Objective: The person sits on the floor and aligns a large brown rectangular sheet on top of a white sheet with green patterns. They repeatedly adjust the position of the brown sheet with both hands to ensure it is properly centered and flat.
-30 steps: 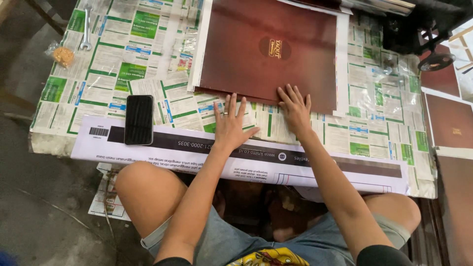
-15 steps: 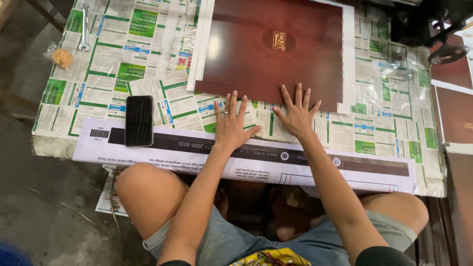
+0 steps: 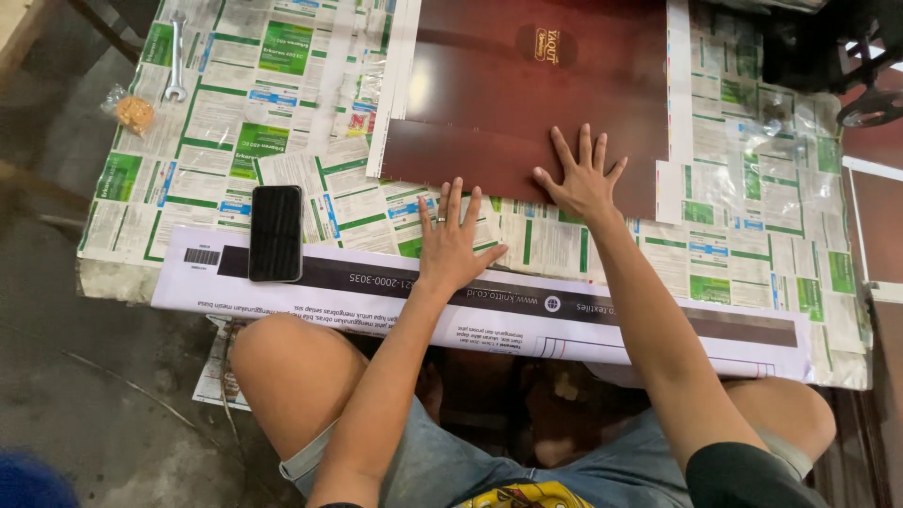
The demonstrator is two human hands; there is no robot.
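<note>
Right hand (image 3: 581,179), fingers spread, is pressing flat on the glossy maroon cover sheet (image 3: 527,94), whose top is cut off; left hand (image 3: 451,246) is lying open on the newspaper-covered table (image 3: 282,103).

dark maroon glossy board (image 3: 527,103) with gold emblem, green-and-white printed newspaper (image 3: 263,103), black phone (image 3: 276,232), silver wrench (image 3: 175,56)

Bare arms, bare knees; light denim shorts, dark top with yellow print, no sleeves visible.

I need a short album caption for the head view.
Right hand flat on glossy maroon sheet; left hand on newspaper-covered table.
</note>
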